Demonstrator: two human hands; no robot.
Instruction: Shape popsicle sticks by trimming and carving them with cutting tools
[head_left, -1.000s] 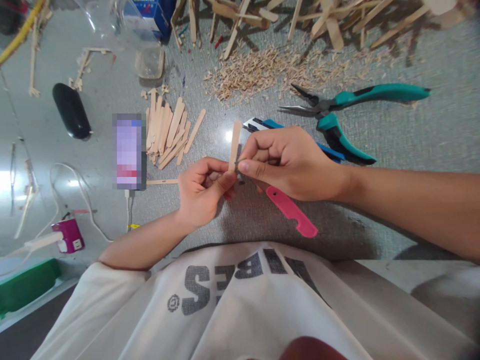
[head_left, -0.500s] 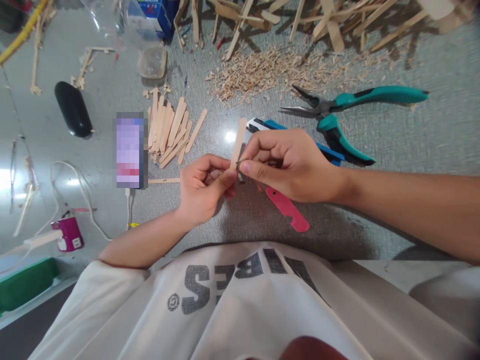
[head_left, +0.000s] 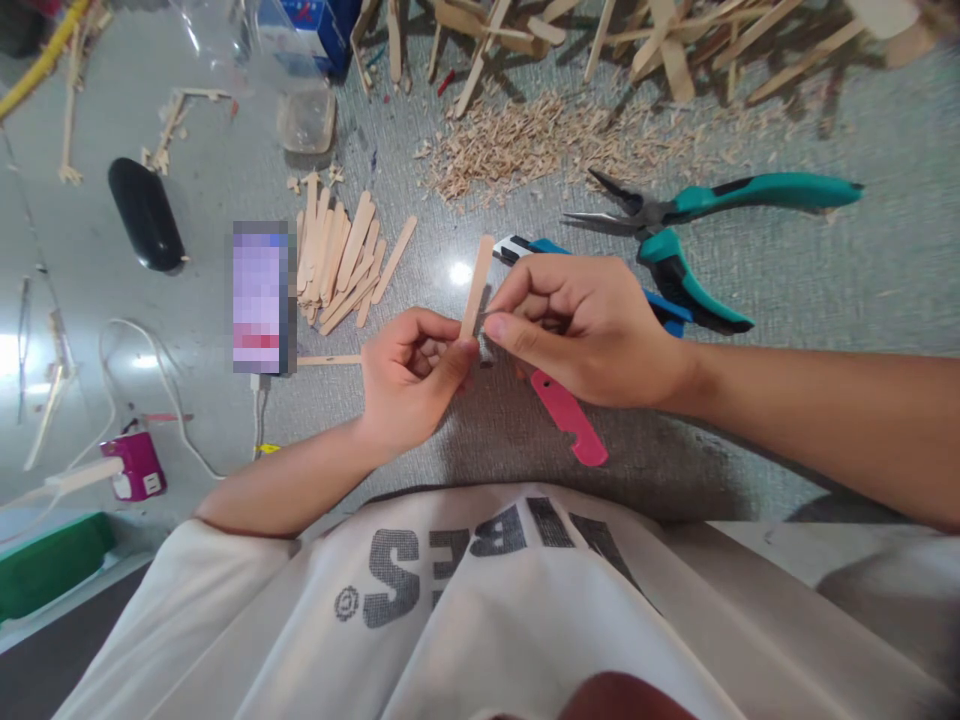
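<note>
The left hand (head_left: 411, 385) pinched the lower end of a flat pale wooden craft stick (head_left: 477, 285), holding it upright above the grey speckled surface (head_left: 825, 290). The right hand (head_left: 581, 330) gripped a pink-handled craft knife (head_left: 568, 432), fingers (head_left: 517, 340) pressed together at the stick's edge. Teal-handled pliers (head_left: 675, 215) and a pile of loose wooden sticks (head_left: 341, 260) lay nearby.

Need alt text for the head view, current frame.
Left hand pinches a wooden craft stick upright while the right hand works a pink-handled knife against it, above a grey table with teal pliers, loose sticks and wood shavings.
</note>
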